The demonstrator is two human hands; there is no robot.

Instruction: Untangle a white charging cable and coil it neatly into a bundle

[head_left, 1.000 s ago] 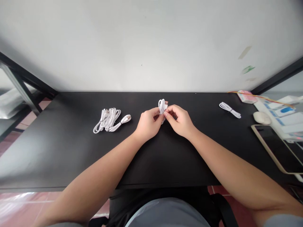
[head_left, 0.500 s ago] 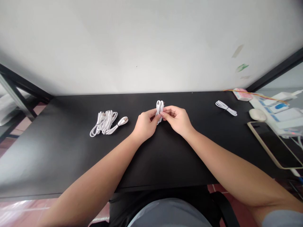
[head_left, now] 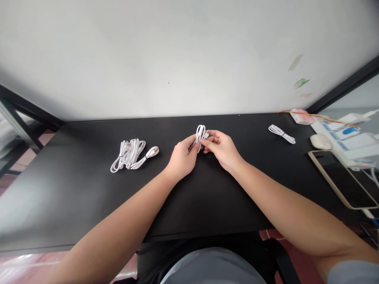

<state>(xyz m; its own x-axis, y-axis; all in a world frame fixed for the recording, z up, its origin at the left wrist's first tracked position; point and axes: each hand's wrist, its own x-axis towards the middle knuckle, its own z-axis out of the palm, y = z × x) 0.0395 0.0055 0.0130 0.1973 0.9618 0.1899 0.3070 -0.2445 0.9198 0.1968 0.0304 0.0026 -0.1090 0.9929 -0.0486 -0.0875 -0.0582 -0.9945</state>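
Two hands close on one looped white cable (head_left: 200,132), left hand (head_left: 182,159) and right hand (head_left: 223,150) pinching it over middle of black tabletop (head_left: 192,197). Left of grip: cluster of white cables (head_left: 133,153), dark ties visible. Right, well apart: bundled cable (head_left: 282,134), then phone (head_left: 342,179). Beyond grip: pale wall (head_left: 148,59), tape scrap (head_left: 295,62) to right. Nearer than grip, below tabletop edge: reddish tiled floor (head_left: 300,260).

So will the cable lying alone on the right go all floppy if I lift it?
Probably not much: a tie holds the cable at its middle, but may bend either side. It's probably light, being thin. It likely won't roll, being long and flattish.
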